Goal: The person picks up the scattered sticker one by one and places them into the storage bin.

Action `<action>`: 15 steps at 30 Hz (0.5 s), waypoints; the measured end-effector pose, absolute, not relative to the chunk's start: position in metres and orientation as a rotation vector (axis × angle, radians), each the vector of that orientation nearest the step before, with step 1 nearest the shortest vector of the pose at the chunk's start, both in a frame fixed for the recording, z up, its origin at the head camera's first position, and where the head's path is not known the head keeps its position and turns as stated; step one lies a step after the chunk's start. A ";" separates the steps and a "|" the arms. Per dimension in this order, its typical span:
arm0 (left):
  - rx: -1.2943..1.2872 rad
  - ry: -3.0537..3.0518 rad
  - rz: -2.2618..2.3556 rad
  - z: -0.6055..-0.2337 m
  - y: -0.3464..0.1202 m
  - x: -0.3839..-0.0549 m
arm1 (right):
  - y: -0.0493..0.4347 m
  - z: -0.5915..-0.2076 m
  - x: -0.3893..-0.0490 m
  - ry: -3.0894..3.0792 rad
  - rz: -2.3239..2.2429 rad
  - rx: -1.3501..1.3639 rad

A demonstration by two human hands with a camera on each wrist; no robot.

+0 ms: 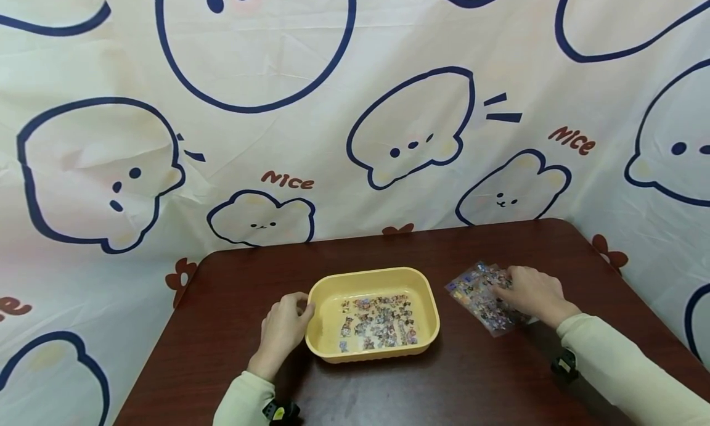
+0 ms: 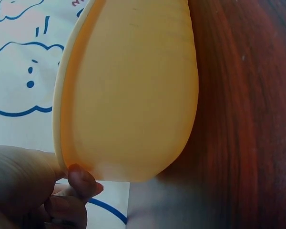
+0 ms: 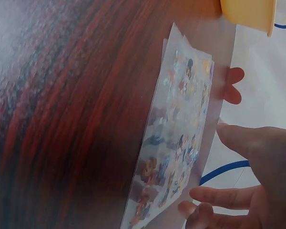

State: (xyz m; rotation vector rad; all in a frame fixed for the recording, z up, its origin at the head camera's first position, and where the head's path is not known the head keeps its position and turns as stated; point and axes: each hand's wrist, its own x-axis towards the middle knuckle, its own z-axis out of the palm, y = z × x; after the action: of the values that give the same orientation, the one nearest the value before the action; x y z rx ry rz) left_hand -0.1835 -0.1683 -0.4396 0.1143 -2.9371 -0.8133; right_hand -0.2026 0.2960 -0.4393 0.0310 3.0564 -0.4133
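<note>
At the centre of the dark wood tabletop, seen from the head view, sits a yellow tray with rounded corners, upright, small colourful printed figures lying flat on its floor. At the tray's nine o'clock, the left hand pinches the rim, its thumb and fingers closed on the edge; the left wrist view shows the same grip.

At the tray's three o'clock, just beside it and apart from it, lies a small overlapping pile of clear printed sheets, covered in tiny colourful characters and set at a slant. Over the three o'clock side of this pile is the right hand, its thumb and fingers parted and loosely bent, with no hold on anything; whether the fingertips touch the sheets I cannot tell.

Both wrists carry a black device, the right one below a pale sleeve. Toward twelve o'clock, behind the tabletop, hangs a whitish cloth with blue-outlined animals and the word "Nice".
</note>
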 end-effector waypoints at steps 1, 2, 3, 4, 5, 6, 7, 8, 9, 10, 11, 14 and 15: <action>0.114 -2.937 -0.814 -0.440 -0.168 -0.183 | 0.297 -0.439 -0.203 3.049 -0.402 0.037; 0.112 -2.936 -0.814 -0.440 -0.168 -0.183 | 0.297 -0.440 -0.203 3.042 -0.391 0.043; 0.110 -2.936 -0.813 -0.440 -0.168 -0.183 | 0.298 -0.439 -0.203 3.032 -0.377 0.054; 0.111 -2.936 -0.813 -0.440 -0.168 -0.183 | 0.299 -0.440 -0.204 3.025 -0.368 0.058; 0.111 -2.936 -0.812 -0.440 -0.168 -0.183 | 0.300 -0.440 -0.204 3.017 -0.359 0.063; 0.112 -2.937 -0.812 -0.439 -0.168 -0.183 | 0.301 -0.440 -0.205 3.011 -0.348 0.066; 0.113 -2.938 -0.810 -0.439 -0.168 -0.183 | 0.302 -0.440 -0.205 3.006 -0.332 0.067; 0.114 -2.939 -0.808 -0.439 -0.168 -0.183 | 0.303 -0.440 -0.205 3.001 -0.315 0.064; 0.116 -2.941 -0.806 -0.439 -0.169 -0.183 | 0.305 -0.441 -0.205 2.998 -0.299 0.059; 0.118 -2.942 -0.804 -0.439 -0.169 -0.183 | 0.306 -0.442 -0.205 2.997 -0.289 0.048; 0.119 -2.942 -0.801 -0.439 -0.169 -0.183 | 0.308 -0.442 -0.204 2.996 -0.272 0.042; 0.117 -2.940 -0.801 -0.439 -0.168 -0.183 | 0.310 -0.444 -0.203 2.989 -0.245 0.034; 0.116 -2.938 -0.802 -0.439 -0.168 -0.183 | 0.311 -0.444 -0.203 2.985 -0.249 0.039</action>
State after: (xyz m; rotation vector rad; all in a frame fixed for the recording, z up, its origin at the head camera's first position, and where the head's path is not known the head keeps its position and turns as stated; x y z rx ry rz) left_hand -0.1832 -0.1682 -0.4389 0.1159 -2.9379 -0.8017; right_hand -0.2031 0.3109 -0.4442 0.0388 2.9846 -0.2491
